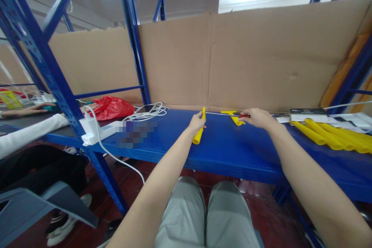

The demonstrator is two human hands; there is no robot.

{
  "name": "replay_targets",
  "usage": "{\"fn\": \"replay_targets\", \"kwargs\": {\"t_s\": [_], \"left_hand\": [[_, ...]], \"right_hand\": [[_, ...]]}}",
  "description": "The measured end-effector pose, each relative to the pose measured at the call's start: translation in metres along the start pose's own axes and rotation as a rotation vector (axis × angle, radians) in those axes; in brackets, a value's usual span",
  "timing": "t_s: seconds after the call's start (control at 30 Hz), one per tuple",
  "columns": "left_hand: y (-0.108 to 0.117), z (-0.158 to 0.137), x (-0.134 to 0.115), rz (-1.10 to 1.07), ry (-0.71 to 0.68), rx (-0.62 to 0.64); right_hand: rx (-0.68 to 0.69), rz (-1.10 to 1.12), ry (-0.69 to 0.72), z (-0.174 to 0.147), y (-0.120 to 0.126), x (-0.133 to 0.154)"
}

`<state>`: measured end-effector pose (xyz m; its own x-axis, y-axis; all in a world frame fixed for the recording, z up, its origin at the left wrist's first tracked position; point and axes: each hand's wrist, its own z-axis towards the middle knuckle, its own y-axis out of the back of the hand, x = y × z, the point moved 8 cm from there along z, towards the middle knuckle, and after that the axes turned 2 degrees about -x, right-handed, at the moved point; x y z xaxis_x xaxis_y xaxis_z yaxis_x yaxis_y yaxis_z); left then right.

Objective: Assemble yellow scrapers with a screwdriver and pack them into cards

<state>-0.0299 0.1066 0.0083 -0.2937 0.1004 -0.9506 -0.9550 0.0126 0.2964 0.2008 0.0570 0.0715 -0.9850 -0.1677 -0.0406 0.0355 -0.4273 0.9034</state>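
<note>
My left hand (pixel 197 122) is closed round a yellow tube-like piece (pixel 198 136) that stands tilted over the blue table. In my right hand (pixel 257 117) is the red and dark handle of a screwdriver (pixel 219 114). Its long metal shaft points left, and the tip reaches the upper part of the yellow piece beside my left fingers. Whether the tip sits inside the piece or against it, I cannot tell. Another yellow part (pixel 237 120), with a crosspiece, lies on the table just behind the shaft, near my right hand.
Several yellow tubes (pixel 331 136) lie in a row at the right, before a dark-topped box (pixel 308 114). At the left are a power strip (pixel 103 133), a coiled white cable (pixel 149 112) and a red plastic bag (pixel 112 107). A co-worker's arm (pixel 31 130) rests beyond the blue post (pixel 62 73).
</note>
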Motion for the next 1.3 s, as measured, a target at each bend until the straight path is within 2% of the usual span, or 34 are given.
{"fn": "replay_targets", "kwargs": {"t_s": [0.13,0.3,0.4,0.6,0.73,0.87,1.0,1.13,1.3], "left_hand": [[0.001,0.0,0.0,-0.005,0.0,-0.002],[0.001,-0.001,-0.001,-0.017,-0.001,-0.011],[0.001,-0.002,-0.002,-0.018,-0.001,-0.008],[0.003,-0.001,-0.001,-0.008,0.004,-0.015],[0.004,-0.002,-0.001,-0.009,0.006,-0.033],[0.004,-0.004,-0.003,-0.021,0.0,-0.023],[0.005,-0.005,-0.004,-0.023,-0.002,-0.02],[0.006,-0.004,-0.003,-0.017,0.013,-0.026],[0.005,-0.003,-0.001,-0.025,0.002,-0.027]], "right_hand": [[0.079,0.091,0.0,0.001,-0.008,0.0],[-0.023,0.019,-0.029,0.005,-0.008,-0.007],[-0.048,0.027,0.019,0.005,-0.007,-0.005],[0.061,0.188,0.133,0.003,-0.011,0.009],[0.013,0.217,0.08,0.005,-0.011,0.005],[-0.068,0.126,0.039,0.006,-0.007,-0.002],[-0.046,0.084,0.078,0.004,-0.006,0.005],[0.024,0.142,0.093,0.004,-0.009,0.01],[-0.042,0.185,0.055,0.006,-0.009,0.003]]}}
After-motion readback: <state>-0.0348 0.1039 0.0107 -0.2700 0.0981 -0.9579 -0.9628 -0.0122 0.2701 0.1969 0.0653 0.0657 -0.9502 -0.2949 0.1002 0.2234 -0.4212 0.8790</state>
